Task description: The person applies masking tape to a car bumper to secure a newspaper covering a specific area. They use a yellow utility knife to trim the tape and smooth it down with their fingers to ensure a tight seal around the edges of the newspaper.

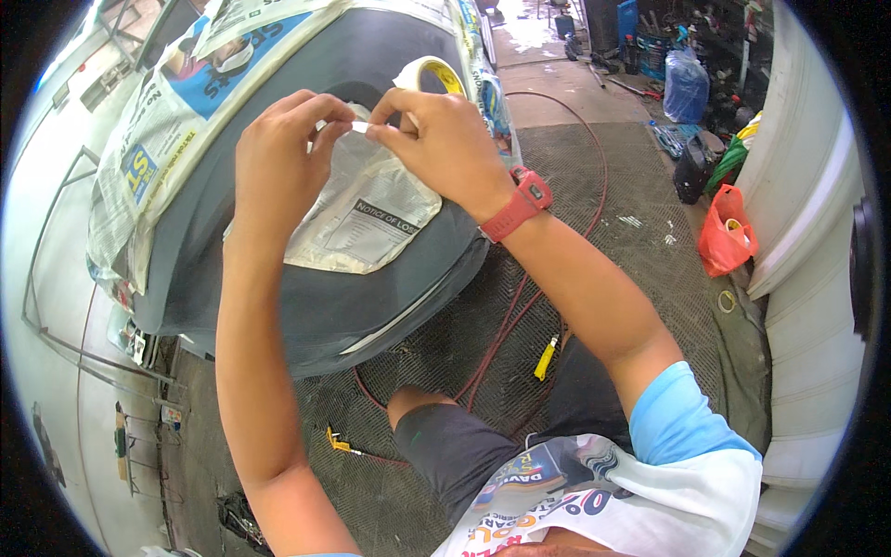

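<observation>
My left hand and my right hand meet above a grey car bumper, each closed in a pinch. Between their fingertips runs a short whitish strip of masking tape. A pale masking tape roll with a yellow inner ring shows just behind my right hand; whether those fingers also carry it is hidden. Below the hands, a sheet of newspaper with taped edges lies over the middle of the bumper. Its upper part is partly hidden by my hands.
More newspaper masking covers the car body around the grey part. A red hose winds over the dark matting, with a yellow fitting near my knee. An orange plastic bag and a translucent bluish bag stand at the right.
</observation>
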The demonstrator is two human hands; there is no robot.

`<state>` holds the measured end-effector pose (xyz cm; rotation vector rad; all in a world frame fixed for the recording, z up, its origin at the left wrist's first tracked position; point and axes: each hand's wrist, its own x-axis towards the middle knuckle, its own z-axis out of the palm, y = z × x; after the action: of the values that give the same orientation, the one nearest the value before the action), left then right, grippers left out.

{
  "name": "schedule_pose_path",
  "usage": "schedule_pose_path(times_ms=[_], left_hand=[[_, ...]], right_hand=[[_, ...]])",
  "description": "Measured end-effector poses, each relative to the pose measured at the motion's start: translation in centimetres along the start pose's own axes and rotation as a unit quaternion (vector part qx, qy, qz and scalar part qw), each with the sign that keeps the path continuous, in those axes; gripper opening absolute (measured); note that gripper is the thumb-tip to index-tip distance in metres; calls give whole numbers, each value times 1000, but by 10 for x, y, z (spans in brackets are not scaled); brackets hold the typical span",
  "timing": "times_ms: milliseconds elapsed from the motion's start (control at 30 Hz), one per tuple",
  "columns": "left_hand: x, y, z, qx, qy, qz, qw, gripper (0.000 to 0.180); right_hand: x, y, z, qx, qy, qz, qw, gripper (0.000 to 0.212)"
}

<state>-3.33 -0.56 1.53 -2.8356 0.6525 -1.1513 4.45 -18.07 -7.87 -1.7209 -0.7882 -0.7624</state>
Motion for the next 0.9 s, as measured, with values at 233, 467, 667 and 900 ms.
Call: schedule_pose_path(times_ms=[233,467,667,900], left_hand=[[0,-10,20,16,86,65,994,8],[1,-24,22,-46,91,38,994,11],[6,-23,26,-46,77,52,995,13],[2,-38,17,23,94,9,995,16]], right_hand=[[9,25,14,214,13,63,975,26],[10,26,11,193,19,43,980,29],[17,23,10,6,62,-61,996,23],[26,33,14,-134,132,-143,972,9]])
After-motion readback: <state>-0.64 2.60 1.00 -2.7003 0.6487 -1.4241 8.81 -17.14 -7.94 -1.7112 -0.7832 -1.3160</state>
